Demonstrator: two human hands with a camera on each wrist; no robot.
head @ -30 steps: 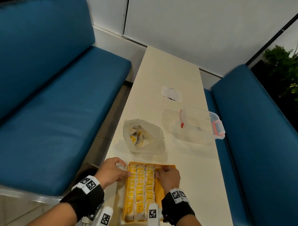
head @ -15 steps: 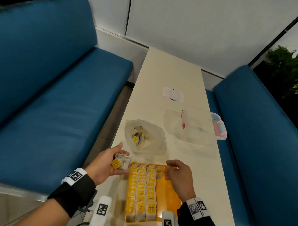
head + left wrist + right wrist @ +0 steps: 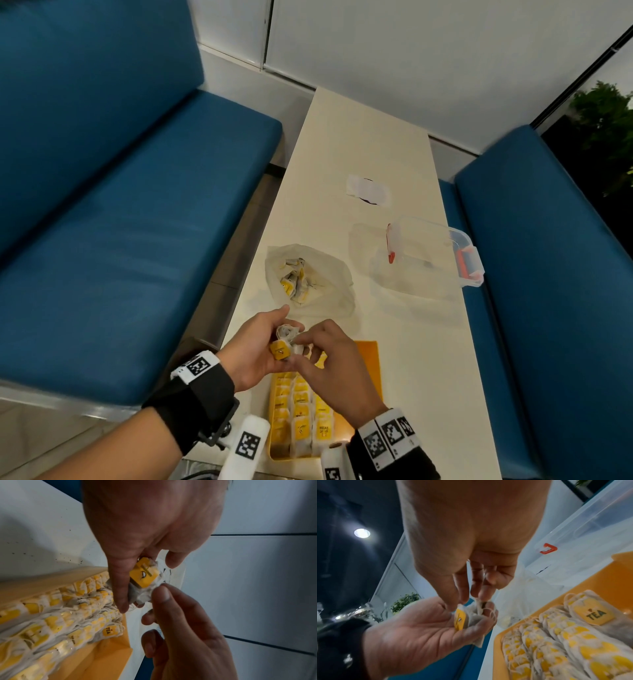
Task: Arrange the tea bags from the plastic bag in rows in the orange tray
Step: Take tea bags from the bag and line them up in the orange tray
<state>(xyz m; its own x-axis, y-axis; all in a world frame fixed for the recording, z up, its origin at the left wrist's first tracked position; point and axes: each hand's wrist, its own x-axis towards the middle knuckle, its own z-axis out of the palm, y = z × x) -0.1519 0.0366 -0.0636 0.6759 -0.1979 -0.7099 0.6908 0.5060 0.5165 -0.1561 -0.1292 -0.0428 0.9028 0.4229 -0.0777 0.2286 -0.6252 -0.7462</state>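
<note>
The orange tray (image 3: 368, 363) lies at the near table edge with three rows of yellow-tagged tea bags (image 3: 301, 414) along its left side; its right side is bare. Just above the tray's far left corner my left hand (image 3: 274, 337) lies palm up, its fingers curled round a small bunch of tea bags (image 3: 467, 616). My right hand (image 3: 303, 341) reaches over and pinches a white tea bag (image 3: 478, 604) of that bunch between thumb and forefinger. The plastic bag (image 3: 308, 277) lies open beyond the hands with several tea bags inside.
A clear lidded container (image 3: 428, 257) with red clips stands at the table's right edge. A white paper scrap (image 3: 368, 190) lies farther back. Blue benches (image 3: 137, 240) flank the narrow table (image 3: 411, 342).
My left hand lifted off the tray's corner and turned palm up with the tea bags. My right hand left the tray's third row and came across to pinch a bag in the left hand.
</note>
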